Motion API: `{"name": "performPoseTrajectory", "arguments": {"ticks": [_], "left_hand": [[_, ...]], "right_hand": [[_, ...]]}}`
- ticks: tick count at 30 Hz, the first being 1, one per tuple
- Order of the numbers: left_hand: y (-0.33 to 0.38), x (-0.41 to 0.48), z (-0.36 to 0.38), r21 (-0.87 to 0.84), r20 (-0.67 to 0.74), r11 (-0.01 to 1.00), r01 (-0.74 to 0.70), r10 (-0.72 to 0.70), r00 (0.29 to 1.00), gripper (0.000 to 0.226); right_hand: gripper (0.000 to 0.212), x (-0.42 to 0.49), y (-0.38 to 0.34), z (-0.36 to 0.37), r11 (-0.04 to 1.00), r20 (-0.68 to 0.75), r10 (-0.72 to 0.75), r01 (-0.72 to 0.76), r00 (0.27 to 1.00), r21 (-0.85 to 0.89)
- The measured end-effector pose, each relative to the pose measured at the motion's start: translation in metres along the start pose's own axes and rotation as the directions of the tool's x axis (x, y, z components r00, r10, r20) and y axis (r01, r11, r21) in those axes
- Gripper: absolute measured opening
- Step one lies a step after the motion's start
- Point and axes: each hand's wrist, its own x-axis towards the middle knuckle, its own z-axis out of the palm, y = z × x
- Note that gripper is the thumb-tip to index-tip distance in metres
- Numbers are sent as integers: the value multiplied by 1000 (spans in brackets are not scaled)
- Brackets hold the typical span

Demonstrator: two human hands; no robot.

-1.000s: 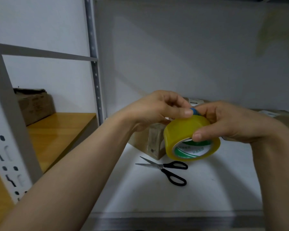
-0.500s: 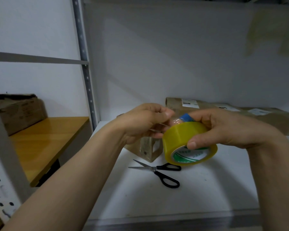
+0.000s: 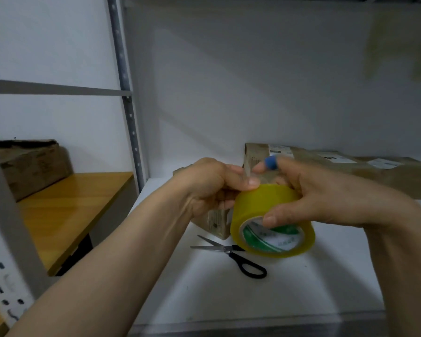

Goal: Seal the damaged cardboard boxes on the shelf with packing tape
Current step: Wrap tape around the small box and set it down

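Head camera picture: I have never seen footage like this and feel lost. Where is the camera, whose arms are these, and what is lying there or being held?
There is no machine here. A person wears one camera on the head, looking forward and down, so the two bare arms are their own. The right hand grips a yellow tape roll. The left hand pinches its clear loose end, peeled a little off the roll. Below them, on the white shelf, lie black-handled scissors. A small cardboard box stands just behind the hands, and flatter labelled boxes lie at the back right. Another box sits on the wooden shelf to the left.
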Motion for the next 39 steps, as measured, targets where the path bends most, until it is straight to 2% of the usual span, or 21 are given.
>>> {"name": "performPoseTrajectory", "arguments": {"ticks": [3, 5, 8, 11, 13, 14, 17, 21, 24, 26, 28, 30, 39], "left_hand": [[-4, -9, 2, -41, -6, 999, -13, 12, 1000, 37], [-6, -11, 0, -54, -62, 993, -103, 99, 993, 38], [9, -9, -15, 14, -165, 969, -247, 246, 955, 37], [44, 1, -47, 104, -242, 933, -345, 360, 901, 34], [63, 8, -74, 168, -309, 937, -307, 346, 886, 37], [66, 14, -86, 188, -303, 948, -259, 307, 902, 39], [56, 41, -109, 266, -245, 955, -129, 197, 949, 43], [29, 76, -133, 337, -344, 938, -75, 197, 918, 46], [21, 93, -143, 352, -369, 934, -57, 195, 909, 45], [19, 104, -144, 380, -394, 924, -52, 213, 894, 43], [18, 113, -144, 405, -418, 913, -56, 239, 876, 43], [14, 120, -146, 444, -433, 894, -55, 268, 861, 46], [-15, 140, -161, 448, -457, 893, 36, 194, 868, 52]], "right_hand": [[99, -2, -8, -1, 996, 5, 54, -53, 999, -78], [106, 1, -11, 3, 998, 54, 60, -58, 997, -36], [108, 8, -5, 13, 983, 92, -36, 19, 995, 183], [104, 7, 6, 12, 882, -64, -160, 171, 985, 439], [95, 2, 10, 9, 769, -166, -223, 278, 961, 576], [93, 1, 12, 7, 729, -215, -220, 307, 951, 612], [94, 5, 16, 6, 672, -294, -117, 294, 949, 680], [92, 20, 32, 10, 750, -224, 101, 73, 969, 657], [91, 30, 41, 9, 756, -185, 188, -22, 964, 654], [85, 39, 44, 7, 766, -160, 209, -60, 965, 640], [63, 48, 46, 4, 796, -133, 211, -91, 968, 598], [51, 56, 50, 1, 823, -116, 210, -112, 971, 556], [52, 77, 69, 7, 834, -72, 204, -134, 976, 536]]}}
